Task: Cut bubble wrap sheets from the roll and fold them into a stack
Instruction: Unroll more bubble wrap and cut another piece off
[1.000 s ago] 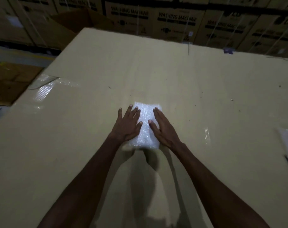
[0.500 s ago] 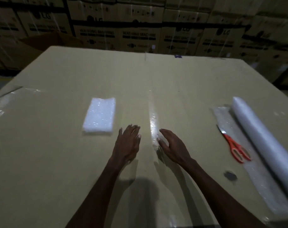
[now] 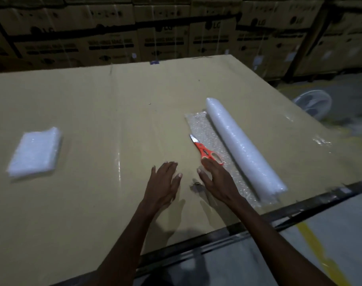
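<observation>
A folded stack of bubble wrap (image 3: 35,151) lies at the left of the cardboard work surface (image 3: 114,112). At the right lies the bubble wrap roll (image 3: 244,145), with a loose unrolled strip (image 3: 202,124) spread flat beside it. Orange-handled scissors (image 3: 207,150) lie on that strip, blades pointing away. My right hand (image 3: 217,178) is open with spread fingers, its fingertips just short of the scissor handles. My left hand (image 3: 163,182) hovers open over bare cardboard beside it. Neither hand holds anything.
A small dark mark or hole (image 3: 195,185) sits on the surface between my hands. The surface's near right edge has a dark strip (image 3: 299,205), with grey floor and a yellow line (image 3: 318,252) beyond. A white fan (image 3: 314,104) stands far right. Stacked cartons (image 3: 176,32) fill the back.
My hands left the folded stack, which now lies far left. The view and both hands have swung right toward the roll, and my right hand has come close to the scissors.
</observation>
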`<action>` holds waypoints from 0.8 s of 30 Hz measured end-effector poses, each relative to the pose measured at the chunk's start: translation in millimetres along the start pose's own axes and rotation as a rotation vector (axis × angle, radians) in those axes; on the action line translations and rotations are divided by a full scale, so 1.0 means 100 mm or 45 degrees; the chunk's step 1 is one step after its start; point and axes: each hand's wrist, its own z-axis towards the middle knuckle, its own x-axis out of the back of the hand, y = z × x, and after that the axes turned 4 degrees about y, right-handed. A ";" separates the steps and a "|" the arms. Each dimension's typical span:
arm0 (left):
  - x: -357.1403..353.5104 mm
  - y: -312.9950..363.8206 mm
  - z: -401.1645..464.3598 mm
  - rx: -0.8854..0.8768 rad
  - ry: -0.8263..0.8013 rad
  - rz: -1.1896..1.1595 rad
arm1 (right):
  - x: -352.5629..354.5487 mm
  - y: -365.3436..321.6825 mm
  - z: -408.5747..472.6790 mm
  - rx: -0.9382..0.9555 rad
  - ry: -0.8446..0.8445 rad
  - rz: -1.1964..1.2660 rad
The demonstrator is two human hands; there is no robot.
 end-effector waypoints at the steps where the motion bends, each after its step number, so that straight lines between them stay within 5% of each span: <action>1: -0.05 0.09 0.06 -0.006 -0.014 -0.006 | 0.06 0.07 0.02 0.012 0.017 -0.003; 12: -0.66 0.48 1.09 -0.116 -0.211 0.110 | 0.36 0.62 0.68 0.107 0.105 -0.355; 17: -0.90 0.74 1.34 -0.112 -0.297 0.234 | 0.39 0.81 0.93 0.100 -0.095 -0.741; 24: -1.27 0.82 1.36 0.042 -0.134 0.221 | 0.50 1.15 0.82 0.056 -0.313 -0.796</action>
